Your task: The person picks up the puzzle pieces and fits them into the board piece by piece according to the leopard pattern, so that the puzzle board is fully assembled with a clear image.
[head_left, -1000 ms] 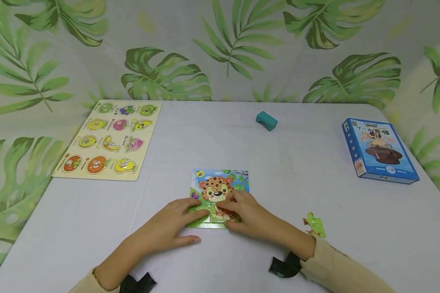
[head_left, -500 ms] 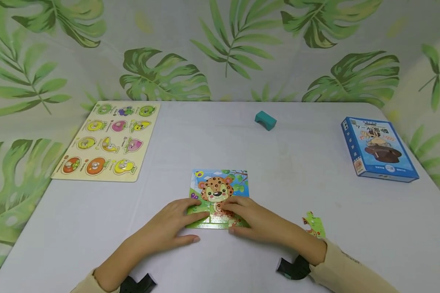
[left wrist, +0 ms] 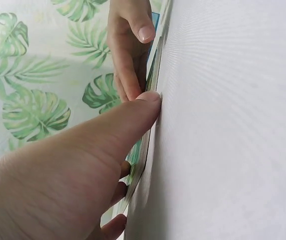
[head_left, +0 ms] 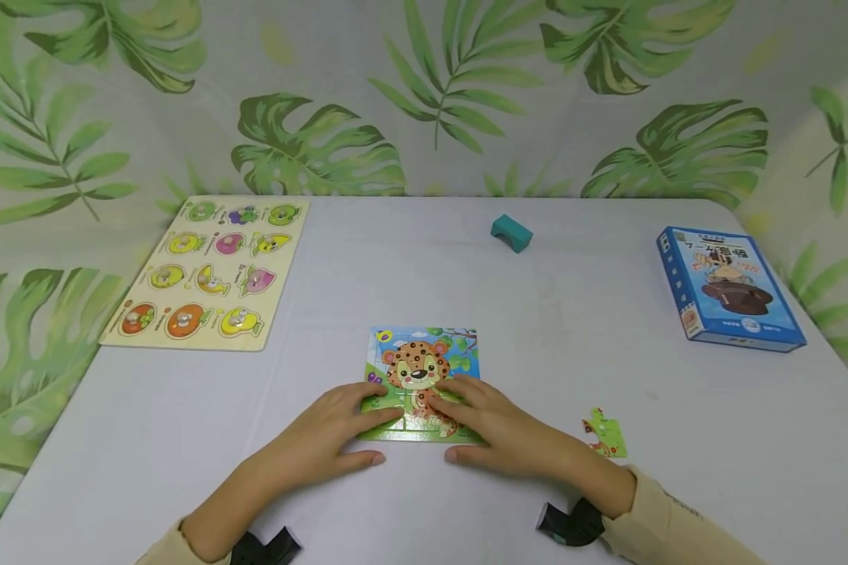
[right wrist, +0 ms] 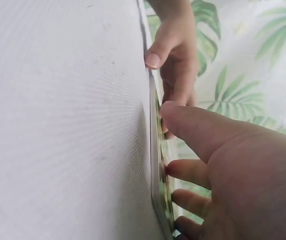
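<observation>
A square jigsaw puzzle with a cartoon leopard lies flat on the white table in front of me. My left hand rests its fingertips on the green left part, with the thumb low beside the near edge. From the other side, my right hand lays spread fingers over the right part of the picture, its thumb by the near edge. The right wrist view shows the right fingers fairly straight against the thin puzzle. A loose green puzzle piece lies to the right, near the right forearm.
A wooden fruit puzzle board lies at the back left. Toward the back stands a teal arched block. A blue box lies at the right. Leaf-patterned cloth hangs behind the table.
My right hand has drawn back slightly to the right and its fingers have spread from a tighter grouping, baring more of the leopard's body. The left hand stays in place.
</observation>
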{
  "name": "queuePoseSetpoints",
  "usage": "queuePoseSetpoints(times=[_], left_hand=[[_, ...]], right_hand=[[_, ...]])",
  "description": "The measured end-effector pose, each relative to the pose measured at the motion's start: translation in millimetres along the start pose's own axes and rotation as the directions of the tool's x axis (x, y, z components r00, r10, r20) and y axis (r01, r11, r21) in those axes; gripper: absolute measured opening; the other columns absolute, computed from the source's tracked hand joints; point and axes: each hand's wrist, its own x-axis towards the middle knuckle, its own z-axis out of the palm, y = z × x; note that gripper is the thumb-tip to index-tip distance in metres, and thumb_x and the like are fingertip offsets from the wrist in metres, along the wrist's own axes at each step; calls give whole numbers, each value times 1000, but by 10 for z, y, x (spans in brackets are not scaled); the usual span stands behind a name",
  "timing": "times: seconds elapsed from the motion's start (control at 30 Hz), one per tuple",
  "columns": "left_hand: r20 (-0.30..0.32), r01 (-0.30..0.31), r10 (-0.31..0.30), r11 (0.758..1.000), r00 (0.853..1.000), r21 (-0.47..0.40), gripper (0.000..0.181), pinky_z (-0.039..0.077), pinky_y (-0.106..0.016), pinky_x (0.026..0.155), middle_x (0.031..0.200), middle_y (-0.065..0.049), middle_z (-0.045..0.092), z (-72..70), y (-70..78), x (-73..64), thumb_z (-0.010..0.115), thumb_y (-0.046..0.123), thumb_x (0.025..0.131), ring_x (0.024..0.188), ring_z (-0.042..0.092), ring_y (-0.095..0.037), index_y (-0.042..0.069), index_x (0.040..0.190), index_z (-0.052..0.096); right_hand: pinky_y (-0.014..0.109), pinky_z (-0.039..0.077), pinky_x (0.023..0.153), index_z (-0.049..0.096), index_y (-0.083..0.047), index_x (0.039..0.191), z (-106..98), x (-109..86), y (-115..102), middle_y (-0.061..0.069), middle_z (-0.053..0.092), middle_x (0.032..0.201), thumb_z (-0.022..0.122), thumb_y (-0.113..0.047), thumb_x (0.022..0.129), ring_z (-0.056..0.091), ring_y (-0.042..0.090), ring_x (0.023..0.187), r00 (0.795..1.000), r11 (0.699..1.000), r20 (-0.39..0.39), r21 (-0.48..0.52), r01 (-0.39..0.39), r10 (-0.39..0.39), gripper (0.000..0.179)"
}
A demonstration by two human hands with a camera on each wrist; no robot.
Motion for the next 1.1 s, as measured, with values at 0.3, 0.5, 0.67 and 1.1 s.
queuePoseSetpoints(times=[0.3,0.5,0.67,1.1], left_hand=[[1,9,-9,1000,1000,-11,53,25,-41,101,134,-7,39,14,3,1,60,47,81,124,32,-23,27,130,50],[4,19,-19,1000,1000,-16,54,25,-42,101,134,-6,38,1,8,-2,61,47,81,124,32,-24,27,130,49],[1,17,-17,1000,1000,-23,54,25,-42,101,134,-6,38,0,6,-5,61,46,81,124,32,-24,27,130,49],[-8,4,-4,1000,1000,-19,55,25,-41,101,135,-6,38,10,-5,-2,61,46,81,125,31,-23,27,130,49]], right_hand=[[46,35,95,39,-18,136,-227,-197,-19,1,26,142,60,-39,85,22,21,129,994,990,-79,126,-61,72,59],[44,39,91,39,-17,135,-461,-531,-17,-1,32,138,68,-30,80,31,20,124,963,991,-238,75,-113,128,63],[26,35,95,38,-22,136,-572,-838,14,-4,36,136,76,-23,72,32,13,123,907,983,-382,39,-177,179,74],[6,24,91,43,-8,132,-446,-1362,318,-2,42,129,81,1,59,34,-1,116,783,957,-550,172,-233,289,83]])
